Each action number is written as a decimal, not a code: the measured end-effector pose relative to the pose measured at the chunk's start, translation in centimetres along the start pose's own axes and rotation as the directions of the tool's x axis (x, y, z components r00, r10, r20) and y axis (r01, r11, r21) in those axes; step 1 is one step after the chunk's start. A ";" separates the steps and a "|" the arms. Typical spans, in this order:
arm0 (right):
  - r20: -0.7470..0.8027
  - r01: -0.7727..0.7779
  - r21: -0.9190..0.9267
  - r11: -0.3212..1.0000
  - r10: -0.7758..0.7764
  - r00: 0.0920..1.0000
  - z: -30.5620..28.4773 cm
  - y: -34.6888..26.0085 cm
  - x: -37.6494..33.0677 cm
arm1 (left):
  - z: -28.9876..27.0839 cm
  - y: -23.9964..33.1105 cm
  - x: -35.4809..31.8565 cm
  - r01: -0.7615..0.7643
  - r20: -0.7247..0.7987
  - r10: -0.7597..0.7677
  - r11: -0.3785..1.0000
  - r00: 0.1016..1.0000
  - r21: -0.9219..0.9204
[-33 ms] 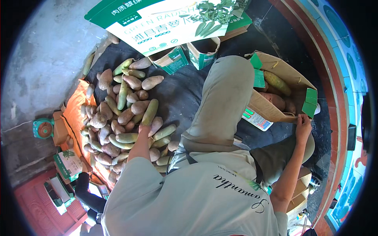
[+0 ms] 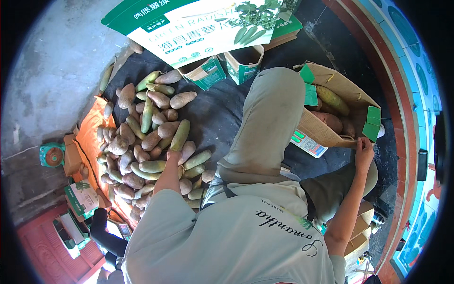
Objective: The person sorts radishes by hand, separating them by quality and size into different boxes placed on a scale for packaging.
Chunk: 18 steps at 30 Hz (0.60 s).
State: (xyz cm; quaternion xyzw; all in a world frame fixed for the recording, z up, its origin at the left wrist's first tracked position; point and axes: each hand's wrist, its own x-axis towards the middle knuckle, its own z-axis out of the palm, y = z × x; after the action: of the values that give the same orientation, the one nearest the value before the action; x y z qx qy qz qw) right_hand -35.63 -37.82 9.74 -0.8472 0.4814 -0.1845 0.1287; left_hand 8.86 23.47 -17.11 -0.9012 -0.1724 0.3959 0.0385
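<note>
My left hand (image 2: 173, 155) reaches into a pile of long green radishes and brown tubers (image 2: 142, 142) lying on a dark cloth (image 2: 222, 113). Its fingers close on the near end of one green radish (image 2: 181, 134). My right hand (image 2: 364, 150) grips the near rim of an open cardboard box (image 2: 331, 78) with green flaps. Inside the box lie a green radish (image 2: 333, 99) and a reddish tuber (image 2: 328, 120). My bent knee in grey trousers (image 2: 269, 118) rises between the two hands.
The box rests on a flat weighing scale (image 2: 308, 143). Two small open green-and-white cartons (image 2: 205, 73) stand at the back under a large flat printed carton (image 2: 213, 23). An orange cloth (image 2: 87, 137) and small boxes (image 2: 82, 196) lie left. A red-edged step (image 2: 402, 142) runs along the right.
</note>
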 end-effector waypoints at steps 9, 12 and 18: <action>-0.002 -0.027 -0.021 0.999 0.027 1.000 -0.9 -0.1 -0.8 | 0.1 4.1 -4.4 0.119 -0.047 -0.134 0.963 0.990 -0.243; -0.005 -0.058 -0.037 0.998 0.058 0.998 -1.0 0.2 -0.9 | -1.2 5.7 -7.9 0.080 -0.144 -0.148 0.915 0.979 -0.396; -0.008 -0.040 0.027 0.999 0.040 0.999 -0.7 -0.5 -0.6 | -1.7 4.1 -6.6 0.004 -0.198 -0.084 0.928 0.977 -0.373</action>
State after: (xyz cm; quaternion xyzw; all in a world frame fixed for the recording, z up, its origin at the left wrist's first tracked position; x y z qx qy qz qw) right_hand -35.84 -37.11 10.41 -0.8347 0.4962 -0.1922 0.1417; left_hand 7.10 17.51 -12.12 -0.9249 -0.2590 0.2577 -0.1054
